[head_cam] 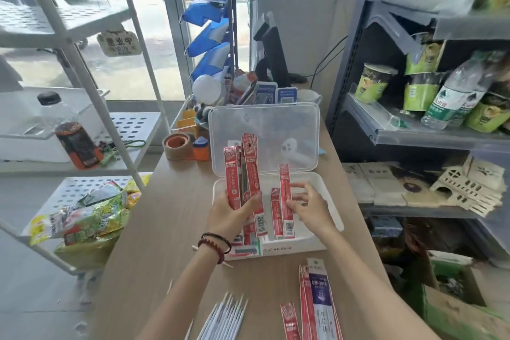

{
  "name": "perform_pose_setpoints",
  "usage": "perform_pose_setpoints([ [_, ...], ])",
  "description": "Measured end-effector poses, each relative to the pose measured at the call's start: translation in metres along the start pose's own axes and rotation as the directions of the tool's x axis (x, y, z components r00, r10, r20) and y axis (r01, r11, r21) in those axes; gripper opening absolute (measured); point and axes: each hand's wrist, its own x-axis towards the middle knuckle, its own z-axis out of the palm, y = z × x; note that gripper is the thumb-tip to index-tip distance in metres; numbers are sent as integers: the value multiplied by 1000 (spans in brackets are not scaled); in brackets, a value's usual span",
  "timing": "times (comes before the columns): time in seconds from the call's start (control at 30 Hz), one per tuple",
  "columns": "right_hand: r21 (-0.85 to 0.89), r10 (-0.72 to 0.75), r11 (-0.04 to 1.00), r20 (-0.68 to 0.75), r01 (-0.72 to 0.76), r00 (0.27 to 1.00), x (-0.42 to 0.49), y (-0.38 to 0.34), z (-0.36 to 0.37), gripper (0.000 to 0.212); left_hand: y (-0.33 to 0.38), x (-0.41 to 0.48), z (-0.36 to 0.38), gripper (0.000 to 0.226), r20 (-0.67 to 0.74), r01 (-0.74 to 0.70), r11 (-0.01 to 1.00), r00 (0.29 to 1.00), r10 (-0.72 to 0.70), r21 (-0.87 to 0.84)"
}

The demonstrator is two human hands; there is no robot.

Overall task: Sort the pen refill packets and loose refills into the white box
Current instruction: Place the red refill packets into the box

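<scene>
Foreground: loose refills (223, 317) lie fanned on the table (165, 229), with flat packets (317, 309) just to their right. Middle: left hand (230, 215), fingers curled, grips an upright bundle (242, 171) of red packets above the left end of the box (331, 204); right hand (310, 204) pinches a pair (284, 201) of red packets by their edge, standing in the box. Behind: the clear lid (265, 135) stands open; tape (178, 145) sits to its left.
</scene>
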Motion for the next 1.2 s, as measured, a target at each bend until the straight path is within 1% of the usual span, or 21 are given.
perform_pose_setpoints([
  [0.1,-119,50,992,51,-44,997,10,9,11,27,-2,8,3,23,9,-31,999,999,32,-12],
  [0.2,-245,87,967,61,-70,994,16,21,18,28,-7,17,7,22,42,-44,999,998,42,26],
  [0.27,-301,98,951,70,-73,993,17,29,21,27,-12,20,10,28,67,-46,999,997,44,25],
  [0.37,-344,74,938,56,-51,996,19,34,25,25,-20,25,11,29,54,-34,999,998,34,10],
  [0.47,-353,93,932,26,-78,995,20,35,27,22,-26,27,11,27,17,-20,1000,1000,20,-15],
  [0.53,-381,97,922,36,-76,995,22,37,29,22,-31,29,11,28,9,-13,1000,1000,13,-20],
  [0.63,-476,113,877,65,-69,991,24,38,30,24,-39,34,14,29,43,-27,1000,999,27,-8],
  [0.67,-483,125,872,64,-79,990,25,39,30,24,-40,35,15,29,64,-31,1000,997,30,4],
  [0.73,-454,110,887,26,-86,994,27,38,29,21,-43,35,18,32,114,-18,1000,993,19,-8],
  [0.77,-426,71,902,-11,-69,997,26,37,28,21,-43,34,20,34,129,-13,1000,992,15,-16],
  [0.83,-353,-23,936,-74,-4,997,23,29,26,29,-44,33,21,36,125,-20,1000,992,22,-21],
  [0.87,-301,-58,953,-76,33,995,20,24,24,34,-46,33,21,37,116,-23,999,993,26,-28],
  [0.97,-71,-110,991,-5,110,994,9,12,20,50,-49,35,20,40,93,-12,999,996,16,-47],
  [1.03,37,-134,990,15,134,991,6,10,19,51,-52,36,21,46,106,-9,999,994,13,-37],
  [1.1,85,-140,987,18,138,990,5,10,19,48,-54,37,21,51,148,-14,1000,989,17,-20],
  [1.2,40,-150,988,-12,150,989,5,12,21,42,-54,37,22,48,200,14,1000,980,-14,-2],
])
